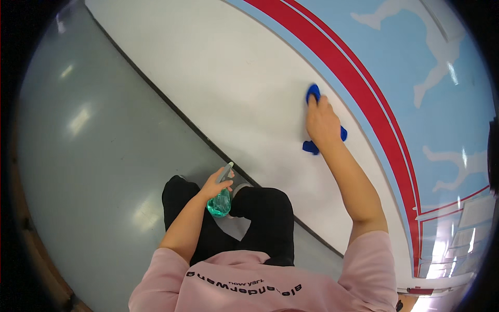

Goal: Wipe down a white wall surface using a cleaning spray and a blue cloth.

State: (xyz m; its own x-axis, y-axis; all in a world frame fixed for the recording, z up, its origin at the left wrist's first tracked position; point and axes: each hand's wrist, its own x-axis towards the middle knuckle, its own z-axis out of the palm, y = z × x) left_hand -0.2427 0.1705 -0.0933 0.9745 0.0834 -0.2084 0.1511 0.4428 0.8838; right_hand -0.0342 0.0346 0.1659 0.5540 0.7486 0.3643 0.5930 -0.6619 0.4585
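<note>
My right hand [323, 120] reaches out to the right and presses a blue cloth [312, 147] against a white surface [234, 78]. Parts of the cloth stick out above the fingers and on both sides of the palm; the rest is hidden under the hand. Close to my knees, my left hand [215, 183] grips a spray bottle [219, 204] by its neck. The bottle has a grey trigger head with a pale nozzle, and a clear body with green liquid in it. Its nozzle points up and right, near the dark edge strip of the white surface.
A dark strip [174, 108] runs diagonally between the white surface and the glossy grey floor [88, 156]. Beyond the white surface, at right, rises a light blue wall [395, 57] with red bands [358, 78] and pale figures. My black-trousered legs [267, 218] are bent below me.
</note>
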